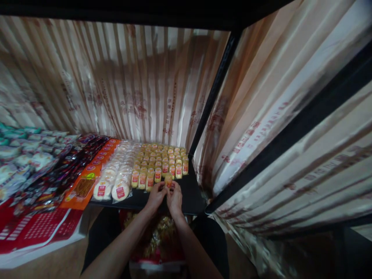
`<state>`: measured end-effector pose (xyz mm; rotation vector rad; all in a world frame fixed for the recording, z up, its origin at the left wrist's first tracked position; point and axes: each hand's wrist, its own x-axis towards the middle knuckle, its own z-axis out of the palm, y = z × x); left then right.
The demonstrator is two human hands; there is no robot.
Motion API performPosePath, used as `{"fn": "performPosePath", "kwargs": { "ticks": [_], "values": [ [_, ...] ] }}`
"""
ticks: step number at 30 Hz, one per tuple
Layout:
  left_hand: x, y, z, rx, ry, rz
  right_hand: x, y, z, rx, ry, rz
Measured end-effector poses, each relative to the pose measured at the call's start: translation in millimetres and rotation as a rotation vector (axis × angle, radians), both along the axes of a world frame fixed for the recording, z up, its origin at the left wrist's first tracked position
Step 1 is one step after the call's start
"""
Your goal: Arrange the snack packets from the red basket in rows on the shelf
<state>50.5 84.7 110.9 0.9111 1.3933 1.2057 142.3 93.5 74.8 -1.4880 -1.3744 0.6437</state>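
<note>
Both my hands come together at the front edge of a black shelf (190,195). Between the fingertips of my left hand (157,195) and my right hand (174,197) is a small yellow packaged cake (168,179) with a red label, held upright. Just beyond it stand rows of matching yellow packaged cakes (157,159), close together, with red labels facing me. To their left lie two rows of round white packaged cakes (120,190) in clear wrap. Below my forearms, a red-edged box (157,254) holds more shiny yellow packets (158,232).
Farther left are orange snack packs (83,184), dark glossy packets (55,174) and white-and-green bags (35,151). A red printed sheet (43,228) hangs over the front edge. Black frame posts (213,93) and pleated, printed curtains (139,85) enclose the shelf behind and right.
</note>
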Motion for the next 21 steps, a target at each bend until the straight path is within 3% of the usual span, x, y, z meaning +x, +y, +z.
{"fn": "performPosePath", "kwargs": {
  "ticks": [4, 8, 14, 21],
  "values": [
    [1.9, 16.2, -9.9, 0.009, 0.158, 0.061, -7.3, 18.9, -8.2, 0.002, 0.004, -0.031],
    [2.4, 24.1, -12.6, 0.009, 0.173, 0.075, -13.5, 26.2, -9.3, -0.032, -0.024, -0.064],
    [4.1, 24.9, -6.8, -0.008, 0.261, 0.050, -14.0, 26.4, -5.0, -0.033, -0.173, -0.121],
    [10.7, 16.8, 2.9, 0.016, 0.199, 0.070, -11.6, 30.4, -15.0, -0.020, -0.083, -0.027]
  ]
}}
